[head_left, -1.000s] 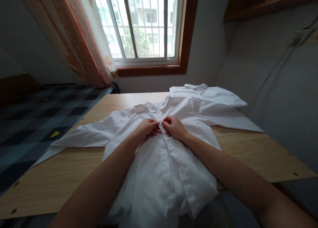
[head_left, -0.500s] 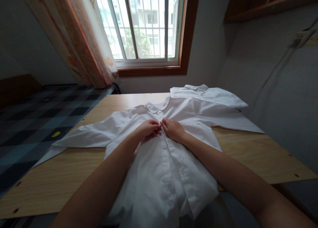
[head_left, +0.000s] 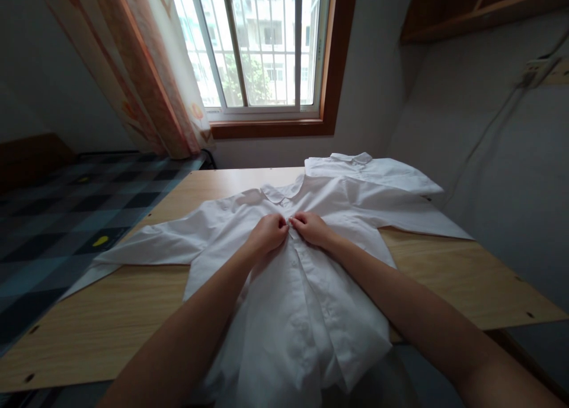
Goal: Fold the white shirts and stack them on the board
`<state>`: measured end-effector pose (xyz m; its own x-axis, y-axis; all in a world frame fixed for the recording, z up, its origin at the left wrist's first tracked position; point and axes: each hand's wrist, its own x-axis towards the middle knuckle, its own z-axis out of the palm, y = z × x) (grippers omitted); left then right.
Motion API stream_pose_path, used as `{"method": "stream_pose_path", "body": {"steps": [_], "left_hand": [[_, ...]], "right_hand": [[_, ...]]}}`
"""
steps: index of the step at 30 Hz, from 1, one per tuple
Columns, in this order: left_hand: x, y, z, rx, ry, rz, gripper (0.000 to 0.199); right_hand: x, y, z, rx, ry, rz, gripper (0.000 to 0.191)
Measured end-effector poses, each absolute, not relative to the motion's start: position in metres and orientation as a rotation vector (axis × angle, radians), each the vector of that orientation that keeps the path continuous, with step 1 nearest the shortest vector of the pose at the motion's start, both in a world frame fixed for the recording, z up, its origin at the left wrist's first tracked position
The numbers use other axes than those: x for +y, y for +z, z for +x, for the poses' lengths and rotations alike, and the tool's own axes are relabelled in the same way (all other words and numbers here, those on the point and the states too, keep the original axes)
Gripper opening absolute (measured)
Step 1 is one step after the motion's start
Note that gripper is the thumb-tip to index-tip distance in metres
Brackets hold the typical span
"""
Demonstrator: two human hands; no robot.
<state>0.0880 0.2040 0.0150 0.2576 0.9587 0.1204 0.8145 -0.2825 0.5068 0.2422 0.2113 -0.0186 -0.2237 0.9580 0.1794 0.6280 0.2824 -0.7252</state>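
A white long-sleeved shirt (head_left: 275, 313) lies front up, its collar at the far side and its sleeves spread left and right. Its hem hangs over the near edge of the table. Both hands meet at the front placket, a little below the collar. My left hand (head_left: 269, 233) is closed, its fingertips pinching the placket edge. Right beside it, my right hand (head_left: 311, 228) also pinches the placket between thumb and fingers. Any button between the fingertips is too small to make out. Below the hands the two front panels lie apart.
Another white shirt (head_left: 373, 169), folded, rests at the back right of the wooden table (head_left: 146, 289). To the left stands a bed with a checked cover (head_left: 89, 212). A curtain (head_left: 151, 70) and a window (head_left: 262, 52) are behind; a cable (head_left: 484, 135) hangs on the right wall.
My left hand has turned and its fingers have curled in tighter at the placket. My right hand has shifted very slightly. The shirts lie as before.
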Motion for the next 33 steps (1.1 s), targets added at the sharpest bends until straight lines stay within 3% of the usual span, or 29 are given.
{"method": "stream_pose_path", "body": {"steps": [11, 21, 26, 30, 33], "left_hand": [[0.21, 0.01, 0.077, 1.451, 0.656, 1.854, 0.031], [0.203, 0.019, 0.079, 1.697, 0.483, 2.453, 0.017], [0.197, 0.015, 0.077, 1.739, 0.461, 2.614, 0.047], [0.195, 0.01, 0.081, 1.73, 0.258, 2.636, 0.039], [0.194, 0.008, 0.084, 1.769, 0.224, 2.604, 0.04]], "right_hand": [[0.204, -0.01, 0.242, -1.989, 0.626, -1.46, 0.026], [0.193, 0.002, 0.257, -1.976, 0.41, -1.457, 0.026], [0.192, 0.014, 0.279, -2.087, 0.183, -1.623, 0.024], [0.181, 0.011, 0.277, -2.26, 0.29, -1.721, 0.022], [0.172, 0.006, 0.268, -2.329, 0.293, -1.749, 0.034]]}}
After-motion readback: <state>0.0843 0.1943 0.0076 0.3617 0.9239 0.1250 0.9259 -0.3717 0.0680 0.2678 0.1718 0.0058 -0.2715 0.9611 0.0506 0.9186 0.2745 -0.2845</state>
